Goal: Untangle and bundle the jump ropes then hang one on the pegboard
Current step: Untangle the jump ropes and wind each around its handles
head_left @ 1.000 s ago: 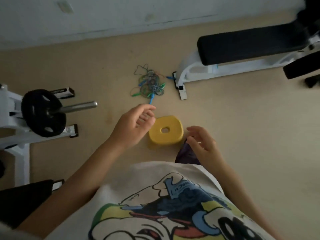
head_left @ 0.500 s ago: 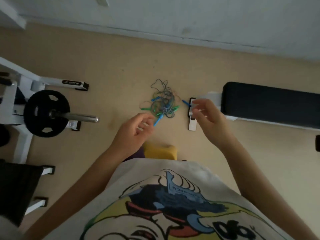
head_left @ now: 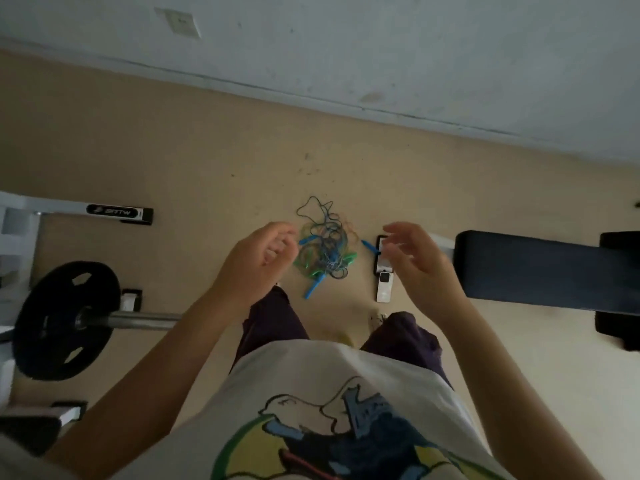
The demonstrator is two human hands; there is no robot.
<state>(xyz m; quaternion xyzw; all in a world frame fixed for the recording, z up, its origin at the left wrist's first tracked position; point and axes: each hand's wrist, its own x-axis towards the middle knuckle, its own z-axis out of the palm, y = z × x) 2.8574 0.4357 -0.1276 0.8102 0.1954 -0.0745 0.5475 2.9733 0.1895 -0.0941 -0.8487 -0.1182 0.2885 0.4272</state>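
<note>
Ok, we're at the reach-in step: left hand (head_left: pixel 258 258) and right hand (head_left: pixel 410 258) hang loosely curled, empty, flanking one tangle of jump ropes (head_left: pixel 323 245) on the floor between them. Next: grab a handle, tease loops free. Handles: three blue, two green visible.

Scene is dimly lit, underexposed overall; colours are muted w/ a grey-blue cast on the wall (head_left: pixel 381 46). Light is soft & diffuse, source can't be told; no hard shadows, no glare seen. Dark bench pad (head_left: pixel 547 268) & weight plate (head_left: pixel 65 320) are crushed to near-black, detail lost. Slight motion blur is seen on both hands' fingers. Wide-angle bending is noted at edges; wall/floor line is tilted.
</note>
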